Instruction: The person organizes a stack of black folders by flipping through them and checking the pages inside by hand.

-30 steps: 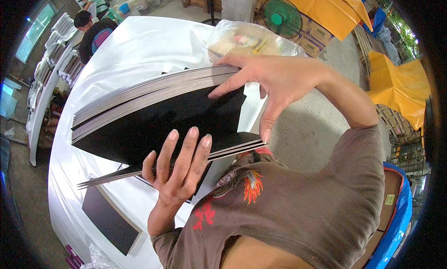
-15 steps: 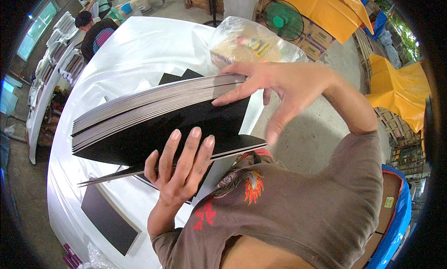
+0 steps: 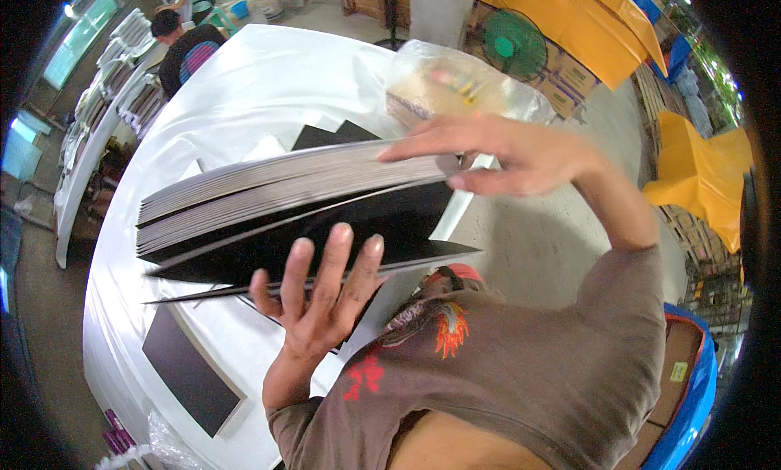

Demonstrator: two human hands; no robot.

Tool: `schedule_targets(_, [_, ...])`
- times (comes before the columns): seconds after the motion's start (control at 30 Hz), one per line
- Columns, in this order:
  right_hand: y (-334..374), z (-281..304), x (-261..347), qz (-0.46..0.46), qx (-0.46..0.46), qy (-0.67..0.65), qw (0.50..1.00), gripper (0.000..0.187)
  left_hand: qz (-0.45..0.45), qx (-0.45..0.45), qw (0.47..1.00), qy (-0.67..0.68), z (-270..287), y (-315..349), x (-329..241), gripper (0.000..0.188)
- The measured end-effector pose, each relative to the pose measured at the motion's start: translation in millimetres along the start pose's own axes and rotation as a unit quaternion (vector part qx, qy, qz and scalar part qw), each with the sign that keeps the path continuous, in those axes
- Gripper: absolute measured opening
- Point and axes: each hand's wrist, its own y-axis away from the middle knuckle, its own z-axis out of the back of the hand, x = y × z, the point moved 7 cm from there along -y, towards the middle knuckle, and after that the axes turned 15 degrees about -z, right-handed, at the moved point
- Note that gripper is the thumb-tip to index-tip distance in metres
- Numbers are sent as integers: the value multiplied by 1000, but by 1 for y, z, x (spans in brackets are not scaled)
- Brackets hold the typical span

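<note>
The left hand (image 3: 325, 295) is spread wide, fingers fanned and pressed flat against the black face of a lower board, propping it from the near side; the right hand (image 3: 508, 153), at about one o'clock from it, lies palm-down with fingers stretched over the top corner of the stack of black boards (image 3: 285, 202), thumb tucked under the upper bundle so that the bundle is lifted and gapped from the sheets below. The stack sits above the white table (image 3: 268, 80), tilted, its grey edges fanned toward nine o'clock; it looks thick and probably heavy as a whole, each sheet stiff and smooth-faced, so single sheets are likely to slide against each other; a firm hold would seem to want the edges and corners, with a flat palm beneath, rather than a pinch on the slick faces.

At seven o'clock from the left hand a single black panel (image 3: 191, 372) lies flat on the table; at twelve o'clock beyond the right hand rests a clear plastic bag (image 3: 455, 84) with a tan block inside; further out stands a green fan (image 3: 514, 43), and at eleven o'clock another person (image 3: 189, 43) works at the table's far edge.
</note>
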Motion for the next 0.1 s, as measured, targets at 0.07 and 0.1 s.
schedule_targets(0.07, [6,-1,-1,17,-37,-47,998,87,64,-8,997,-32,-4,8,19,81])
schedule_targets(0.1, [0,5,1,29,-30,-42,998,87,107,-36,993,-30,-1,5,32,83])
